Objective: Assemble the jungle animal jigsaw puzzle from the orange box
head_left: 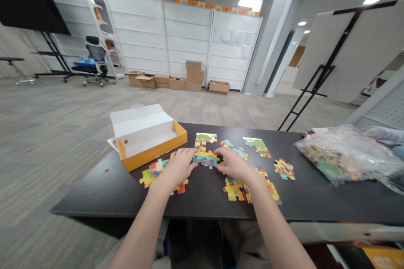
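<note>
Joined puzzle pieces [205, 159] with a grey and teal picture lie on the black table between my hands. My left hand [180, 166] has its fingers at their left edge, and my right hand [232, 163] pinches at their right edge. Just beyond is a joined section with a green tree [206, 138]. Loose yellow pieces [147, 178] lie by my left hand and partly under it. Under my right forearm are more yellow pieces [235, 190]. Another tree section [257, 145] and a small joined cluster [284, 169] lie farther right.
An open yellow box [151, 149] with a white lid stands at the table's left. Clear plastic bags [353, 151] holding pieces lie at the right. The black table's [104, 193] front edge runs close to my body. Cardboard boxes [194, 76] stand on the floor beyond.
</note>
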`<state>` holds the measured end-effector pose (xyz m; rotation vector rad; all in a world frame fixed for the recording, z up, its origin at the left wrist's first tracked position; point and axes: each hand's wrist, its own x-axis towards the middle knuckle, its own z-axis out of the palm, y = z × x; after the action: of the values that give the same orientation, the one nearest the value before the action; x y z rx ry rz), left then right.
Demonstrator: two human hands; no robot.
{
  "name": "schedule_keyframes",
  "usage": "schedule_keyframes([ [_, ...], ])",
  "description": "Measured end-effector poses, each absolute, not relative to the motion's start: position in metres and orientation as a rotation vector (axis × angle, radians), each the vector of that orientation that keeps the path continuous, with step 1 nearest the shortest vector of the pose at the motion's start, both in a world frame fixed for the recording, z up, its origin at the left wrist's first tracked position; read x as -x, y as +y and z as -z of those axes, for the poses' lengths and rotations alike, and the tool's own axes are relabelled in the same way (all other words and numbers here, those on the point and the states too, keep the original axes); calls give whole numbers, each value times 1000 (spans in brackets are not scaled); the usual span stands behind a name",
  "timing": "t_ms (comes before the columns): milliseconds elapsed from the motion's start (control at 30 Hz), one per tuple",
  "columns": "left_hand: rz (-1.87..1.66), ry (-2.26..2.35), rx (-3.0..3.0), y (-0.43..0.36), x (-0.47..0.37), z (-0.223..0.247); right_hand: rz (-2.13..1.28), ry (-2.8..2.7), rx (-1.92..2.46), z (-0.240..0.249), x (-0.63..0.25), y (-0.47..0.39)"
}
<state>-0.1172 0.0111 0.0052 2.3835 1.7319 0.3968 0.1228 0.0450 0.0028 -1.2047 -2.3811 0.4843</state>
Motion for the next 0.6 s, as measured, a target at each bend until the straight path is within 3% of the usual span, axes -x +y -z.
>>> schedule_keyframes([
  [600, -387, 1642, -2447, 19, 115, 3, -443, -2409, 1178, 3, -126, 48],
])
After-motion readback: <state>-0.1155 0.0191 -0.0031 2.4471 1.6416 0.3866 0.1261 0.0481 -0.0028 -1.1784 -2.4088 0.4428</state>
